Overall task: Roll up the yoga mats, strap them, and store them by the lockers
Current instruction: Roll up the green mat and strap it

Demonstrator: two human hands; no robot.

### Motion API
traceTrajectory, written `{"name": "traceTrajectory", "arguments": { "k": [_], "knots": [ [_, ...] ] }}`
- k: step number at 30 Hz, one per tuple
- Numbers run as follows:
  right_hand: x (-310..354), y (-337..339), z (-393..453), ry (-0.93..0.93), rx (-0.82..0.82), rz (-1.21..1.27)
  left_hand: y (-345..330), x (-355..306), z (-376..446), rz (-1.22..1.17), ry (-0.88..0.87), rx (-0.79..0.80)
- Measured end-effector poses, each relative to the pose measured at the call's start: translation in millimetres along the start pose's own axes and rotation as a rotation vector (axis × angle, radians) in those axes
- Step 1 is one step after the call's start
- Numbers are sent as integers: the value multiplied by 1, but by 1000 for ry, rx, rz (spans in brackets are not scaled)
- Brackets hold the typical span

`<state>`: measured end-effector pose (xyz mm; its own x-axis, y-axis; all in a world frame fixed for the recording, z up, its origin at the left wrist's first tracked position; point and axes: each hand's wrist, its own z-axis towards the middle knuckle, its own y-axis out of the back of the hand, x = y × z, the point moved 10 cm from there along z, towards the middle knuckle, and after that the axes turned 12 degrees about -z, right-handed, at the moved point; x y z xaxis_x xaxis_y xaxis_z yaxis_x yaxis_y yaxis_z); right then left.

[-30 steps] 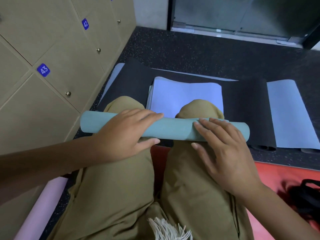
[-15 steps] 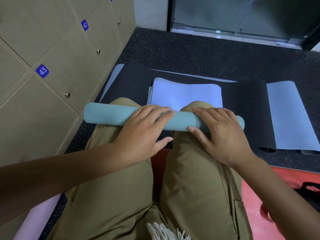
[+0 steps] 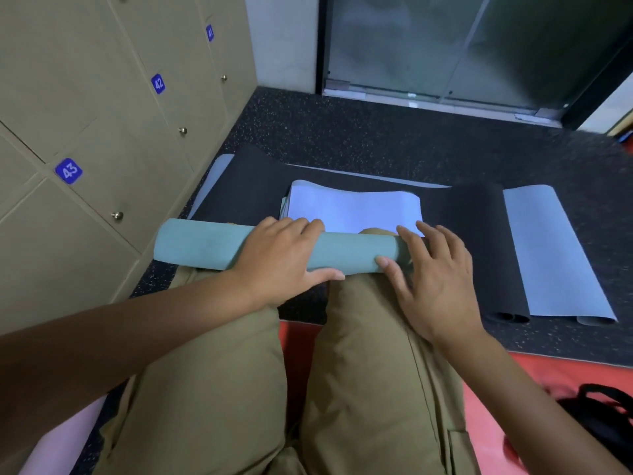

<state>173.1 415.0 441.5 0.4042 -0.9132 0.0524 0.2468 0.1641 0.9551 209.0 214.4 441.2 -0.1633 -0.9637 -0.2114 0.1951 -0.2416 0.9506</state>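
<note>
Teal mat roll (image 3: 202, 246) pushed forward off knees (roll tightening); left hand (image 3: 279, 260) and right hand (image 3: 435, 279) press it, fingers flat; strap next.

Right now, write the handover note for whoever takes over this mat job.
Left hand: palm down on the teal rolled mat, fingers draped over it.
Right hand: open, pressing the roll's right end.
The roll lies across both knees, beside the lockers.
Done: teal mat rolled.
Left: no strap on it yet, not stored. Black mat and light blue mats lie flat on the floor ahead; a folded light blue mat lies on the black one.
</note>
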Motion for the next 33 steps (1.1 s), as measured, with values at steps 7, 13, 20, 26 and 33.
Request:
{"name": "traceTrajectory", "arguments": {
  "k": [7,13,20,26,33],
  "knots": [
    [-21,4,4,-185,38,302,3,3,16,78,-93,66],
    [-31,39,11,-257,-108,647,30,22,37,-94,30,49],
    [-33,127,46,-153,-372,779,77,8,68,-460,28,-28],
    [-6,218,72,119,-567,698,84,-30,78,-868,17,-24],
    [47,236,64,381,-517,565,62,-41,31,-1246,140,-167]
  ]
}}
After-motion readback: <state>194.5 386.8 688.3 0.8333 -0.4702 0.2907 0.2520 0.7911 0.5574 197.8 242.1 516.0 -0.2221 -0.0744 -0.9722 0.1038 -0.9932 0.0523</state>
